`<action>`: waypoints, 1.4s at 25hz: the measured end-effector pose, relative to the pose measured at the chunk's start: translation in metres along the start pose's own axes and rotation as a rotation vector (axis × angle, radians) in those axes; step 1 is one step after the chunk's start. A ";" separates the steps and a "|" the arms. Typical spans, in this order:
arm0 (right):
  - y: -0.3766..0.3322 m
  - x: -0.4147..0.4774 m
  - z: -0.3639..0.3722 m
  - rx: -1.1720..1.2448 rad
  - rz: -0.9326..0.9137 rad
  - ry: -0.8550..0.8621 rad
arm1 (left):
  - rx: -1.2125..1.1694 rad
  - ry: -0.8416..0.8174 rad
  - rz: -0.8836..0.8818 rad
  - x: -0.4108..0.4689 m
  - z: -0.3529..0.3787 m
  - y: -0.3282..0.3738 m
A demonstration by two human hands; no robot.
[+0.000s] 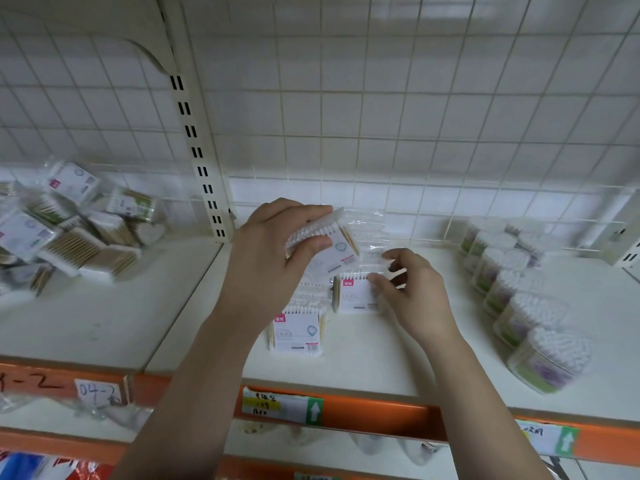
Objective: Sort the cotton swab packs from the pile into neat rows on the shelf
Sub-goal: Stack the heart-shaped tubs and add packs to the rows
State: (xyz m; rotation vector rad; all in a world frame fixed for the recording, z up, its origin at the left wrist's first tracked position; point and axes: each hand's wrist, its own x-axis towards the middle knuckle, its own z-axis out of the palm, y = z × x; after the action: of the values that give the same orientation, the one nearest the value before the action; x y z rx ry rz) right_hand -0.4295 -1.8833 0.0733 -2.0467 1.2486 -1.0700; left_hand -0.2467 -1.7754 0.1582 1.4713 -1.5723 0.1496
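Note:
A jumbled pile of cotton swab packs (72,223) lies on the left shelf bay. On the white shelf (381,362) in the middle bay, a row of flat packs runs back from a front pack (298,332). My left hand (273,258) is shut on a swab pack (332,242), held tilted above the row's far end. A second row begins with a standing pack (356,292); my right hand (412,292) pinches its right edge and clear plastic top.
Round tubs of cotton swabs (526,306) stand in a line along the right of the shelf. A slotted upright post (201,147) divides the two bays. Orange shelf edges (363,414) carry price labels. A wire grid backs the shelf.

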 end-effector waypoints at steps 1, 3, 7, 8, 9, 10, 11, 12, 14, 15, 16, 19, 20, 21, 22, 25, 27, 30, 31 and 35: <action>0.003 -0.002 -0.004 0.005 0.001 0.014 | -0.020 -0.010 -0.005 -0.001 0.004 0.004; 0.012 -0.007 -0.010 -0.018 -0.003 0.033 | -0.054 -0.042 -0.002 -0.002 0.015 0.009; 0.034 -0.019 -0.016 -0.092 0.016 0.041 | -0.084 -0.130 0.011 -0.005 0.038 0.006; 0.038 -0.021 -0.016 -0.098 0.031 0.039 | -0.079 -0.145 0.014 -0.007 0.042 0.005; 0.040 -0.022 -0.016 -0.098 0.044 0.035 | -0.071 -0.156 0.017 -0.010 0.047 0.003; 0.041 -0.021 -0.015 -0.098 0.052 0.031 | -0.060 -0.167 0.019 -0.013 0.052 0.001; 0.042 -0.021 -0.015 -0.106 0.055 0.026 | -0.044 -0.180 0.019 -0.015 0.055 -0.001; 0.041 -0.021 -0.014 -0.123 0.055 0.019 | -0.022 -0.192 0.019 -0.018 0.059 -0.003; 0.041 -0.020 -0.012 -0.155 0.048 0.005 | 0.023 -0.207 0.018 -0.022 0.065 -0.007; 0.041 -0.021 -0.012 -0.161 0.044 0.002 | 0.046 -0.212 0.014 -0.025 0.067 -0.008; 0.041 -0.021 -0.012 -0.162 0.042 0.000 | 0.070 -0.219 0.010 -0.027 0.069 -0.009; 0.041 -0.022 -0.013 -0.151 0.043 0.002 | 0.139 -0.242 0.012 -0.032 0.073 -0.010; 0.041 -0.022 -0.013 -0.148 0.044 0.002 | 0.155 -0.254 0.017 -0.034 0.075 -0.010; 0.041 -0.021 -0.013 -0.148 0.046 0.001 | 0.166 -0.272 0.017 -0.035 0.076 -0.010; 0.041 -0.022 -0.012 -0.148 0.048 0.000 | 0.175 -0.288 0.017 -0.036 0.077 -0.009; 0.042 -0.022 -0.012 -0.141 0.048 -0.001 | 0.194 -0.296 0.044 -0.036 0.080 -0.008; 0.041 -0.022 -0.012 -0.133 0.054 0.000 | 0.200 -0.301 0.065 -0.034 0.079 -0.008; 0.040 -0.023 -0.012 -0.131 0.061 0.002 | 0.234 -0.330 0.094 -0.030 0.078 -0.010; 0.040 -0.023 -0.012 -0.132 0.063 -0.003 | 0.248 -0.334 0.101 -0.028 0.079 -0.010; 0.040 -0.023 -0.011 -0.137 0.069 -0.013 | 0.292 -0.330 0.117 -0.019 0.085 -0.010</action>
State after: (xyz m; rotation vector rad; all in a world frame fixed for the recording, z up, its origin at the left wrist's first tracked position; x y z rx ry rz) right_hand -0.4649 -1.8809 0.0412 -2.0912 1.4103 -0.9620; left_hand -0.2872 -1.8190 0.0940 1.6931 -1.9702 0.2203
